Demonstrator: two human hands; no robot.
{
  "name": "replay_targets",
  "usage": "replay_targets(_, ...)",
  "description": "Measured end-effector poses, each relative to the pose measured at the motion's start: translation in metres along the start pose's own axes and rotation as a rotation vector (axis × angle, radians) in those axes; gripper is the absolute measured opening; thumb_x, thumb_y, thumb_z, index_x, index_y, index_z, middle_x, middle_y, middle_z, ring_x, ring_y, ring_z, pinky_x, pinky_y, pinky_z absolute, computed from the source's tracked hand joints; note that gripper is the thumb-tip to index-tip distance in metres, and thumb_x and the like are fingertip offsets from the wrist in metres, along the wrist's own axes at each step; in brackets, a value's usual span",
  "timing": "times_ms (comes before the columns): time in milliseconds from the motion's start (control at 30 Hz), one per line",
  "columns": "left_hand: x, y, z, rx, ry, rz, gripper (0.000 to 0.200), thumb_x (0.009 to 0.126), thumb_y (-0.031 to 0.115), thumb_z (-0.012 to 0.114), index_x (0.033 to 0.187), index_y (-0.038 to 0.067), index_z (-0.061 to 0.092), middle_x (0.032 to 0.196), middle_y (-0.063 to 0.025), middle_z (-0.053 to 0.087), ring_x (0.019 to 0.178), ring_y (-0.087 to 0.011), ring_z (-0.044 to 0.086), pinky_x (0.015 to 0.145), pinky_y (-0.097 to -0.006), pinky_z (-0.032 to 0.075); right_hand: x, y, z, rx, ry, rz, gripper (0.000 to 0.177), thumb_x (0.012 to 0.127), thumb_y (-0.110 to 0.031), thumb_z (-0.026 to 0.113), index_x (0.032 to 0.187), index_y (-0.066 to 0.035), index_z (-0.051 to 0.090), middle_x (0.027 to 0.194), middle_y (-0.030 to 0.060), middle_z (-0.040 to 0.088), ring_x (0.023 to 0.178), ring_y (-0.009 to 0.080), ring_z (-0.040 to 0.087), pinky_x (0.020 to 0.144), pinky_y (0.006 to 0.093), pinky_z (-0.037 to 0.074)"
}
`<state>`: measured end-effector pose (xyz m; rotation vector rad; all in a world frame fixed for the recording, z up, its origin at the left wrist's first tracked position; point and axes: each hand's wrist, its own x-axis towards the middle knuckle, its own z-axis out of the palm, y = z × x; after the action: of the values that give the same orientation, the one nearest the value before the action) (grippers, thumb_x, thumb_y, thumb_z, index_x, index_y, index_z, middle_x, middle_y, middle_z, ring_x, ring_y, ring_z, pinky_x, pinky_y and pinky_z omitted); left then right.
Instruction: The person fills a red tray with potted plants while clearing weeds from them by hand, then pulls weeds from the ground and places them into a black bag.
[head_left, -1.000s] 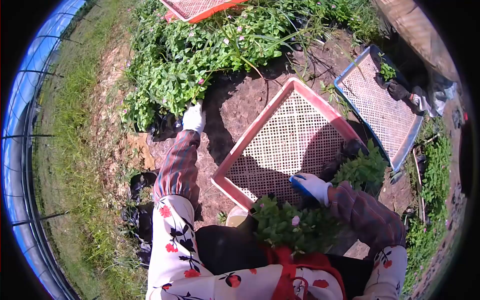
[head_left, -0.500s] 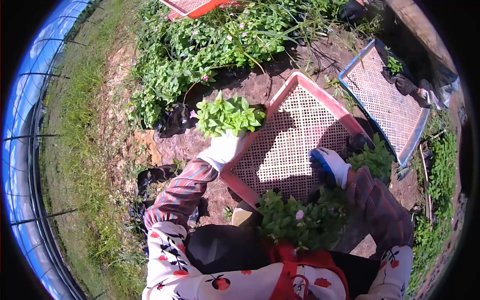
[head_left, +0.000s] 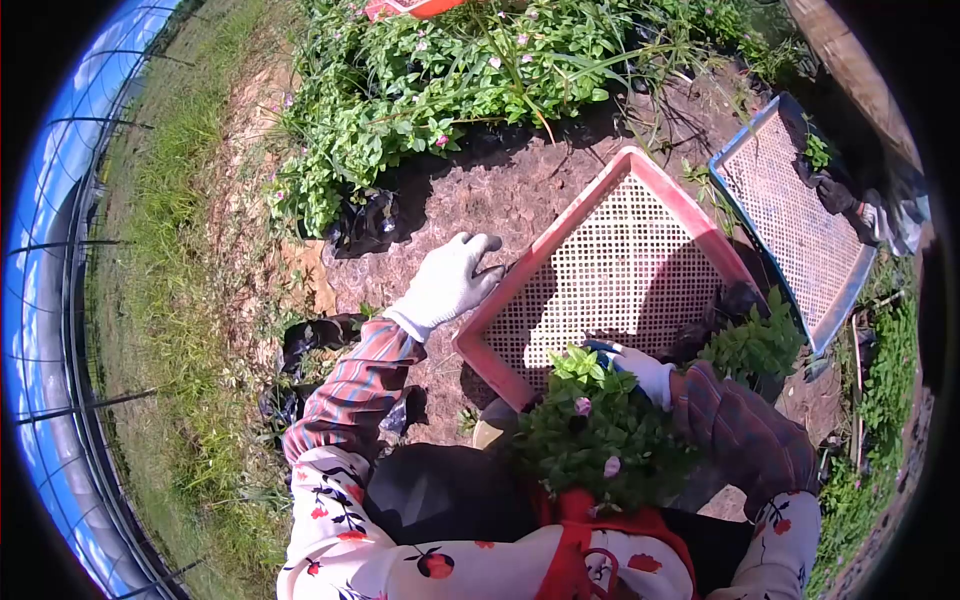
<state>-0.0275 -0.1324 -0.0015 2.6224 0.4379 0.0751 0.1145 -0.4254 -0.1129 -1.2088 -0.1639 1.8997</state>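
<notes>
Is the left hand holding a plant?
No, the left hand is empty, with its fingers apart beside the pink tray.

Blue-rimmed mesh tray (head_left: 790,205), co-worker's dark-gloved hand (head_left: 836,196) at its edge, grass (head_left: 170,250) at left; blue sky (head_left: 62,130)

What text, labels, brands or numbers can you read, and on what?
None readable.
Pink tray, blue tray: no lettering visible.
Left glove: no lettering visible.
Right glove: partly hidden, too small to tell.
Floral shirt: printed flowers, no words seen.
Orange tray: cut off by the frame, can't tell.
</notes>
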Motion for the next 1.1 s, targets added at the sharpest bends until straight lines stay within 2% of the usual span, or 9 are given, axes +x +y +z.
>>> replay_targets(33,0.010,-0.034,-0.003,0.281,0.136,-0.255,0.044,0.077,0.027,0.063,0.115,0.009,0.050,0.094,-0.0186,0.053,0.073,-0.0347,0.060,0.063,-0.0408,0.049,0.002,-0.001,0.003,-0.006,-0.004,0.004,0.035,0.094,-0.017,0.042,0.128,-0.010,0.044,0.105,0.0027,0.057,0.086,0.0077,0.052,0.078,0.0211,0.043)
replay_targets(167,0.042,-0.136,-0.004,0.478,0.118,-0.484,0.056,0.074,0.032,0.064,0.125,0.020,0.043,0.112,-0.0237,0.046,0.085,-0.0371,0.060,0.070,-0.0420,0.051,-0.001,-0.021,0.017,-0.430,0.144,-0.049,0.036,0.094,-0.017,0.042,0.129,-0.008,0.044,0.114,0.0038,0.055,0.099,0.0103,0.050,0.086,0.0235,0.041)
replay_targets(233,0.043,-0.164,0.008,0.578,-0.026,-0.430,0.048,0.078,0.025,0.060,0.123,0.020,0.044,0.111,-0.0207,0.048,0.086,-0.0356,0.060,0.070,-0.0425,0.050,0.004,-0.015,0.012,-0.535,0.213,0.037,0.037,0.093,-0.018,0.043,0.129,-0.006,0.043,0.117,0.0041,0.054,0.101,0.0113,0.050,0.089,0.0239,0.039)
replay_targets(400,0.029,-0.188,0.011,0.452,0.188,-0.185,0.033,0.071,0.009,0.052,0.104,0.008,0.052,0.086,-0.0168,0.057,0.077,-0.0349,0.058,0.064,-0.0424,0.048,-0.003,-0.031,0.021,-0.438,0.205,0.138,0.037,0.093,-0.019,0.045,0.127,-0.005,0.044,0.118,0.0071,0.055,0.104,0.0138,0.050,0.090,0.0250,0.039)
replay_targets(533,-0.069,-0.177,0.024,0.352,-0.050,-0.198,0.030,0.069,0.006,0.053,0.098,0.007,0.060,0.089,-0.0168,0.062,0.086,-0.0336,0.059,0.075,-0.0408,0.047,0.018,0.004,-0.010,-0.538,0.152,-0.007,0.036,0.092,-0.024,0.046,0.123,-0.005,0.048,0.113,0.0091,0.058,0.099,0.0152,0.053,0.086,0.0262,0.042)
replay_targets(633,-0.158,-0.190,0.011,0.421,-0.160,-0.577,0.032,0.068,0.008,0.054,0.100,0.008,0.061,0.093,-0.0173,0.062,0.089,-0.0339,0.059,0.078,-0.0421,0.047,0.011,-0.011,-0.004,-0.628,0.147,0.017,0.036,0.092,-0.027,0.046,0.121,-0.006,0.050,0.110,0.0102,0.059,0.095,0.0160,0.055,0.083,0.0264,0.043)
replay_targets(767,-0.173,-0.204,-0.032,0.630,-0.925,-0.904,0.032,0.069,0.018,0.062,0.100,0.010,0.060,0.097,-0.0169,0.061,0.089,-0.0347,0.059,0.075,-0.0446,0.048,0.009,-0.013,-0.001,-0.613,0.169,0.081,0.037,0.092,-0.025,0.046,0.121,-0.003,0.049,0.112,0.0110,0.059,0.097,0.0162,0.055,0.084,0.0264,0.043)
replay_targets(900,-0.070,-0.162,-0.031,0.438,0.207,-0.508,0.045,0.075,0.020,0.061,0.117,0.013,0.047,0.112,-0.0202,0.048,0.087,-0.0355,0.059,0.071,-0.0435,0.049,0.012,-0.008,-0.007,-0.552,0.156,0.030,0.038,0.092,-0.025,0.045,0.122,-0.001,0.048,0.113,0.0105,0.058,0.097,0.0146,0.054,0.084,0.0251,0.042)
replay_targets(1100,0.012,-0.215,0.007,0.557,0.117,-0.466,0.038,0.082,0.016,0.050,0.119,0.013,0.047,0.112,-0.0180,0.051,0.084,-0.0337,0.060,0.072,-0.0425,0.049,0.010,-0.009,-0.003,-0.452,0.200,0.053,0.034,0.092,-0.023,0.046,0.117,0.000,0.050,0.106,0.0091,0.058,0.093,0.0140,0.053,0.083,0.0258,0.043)
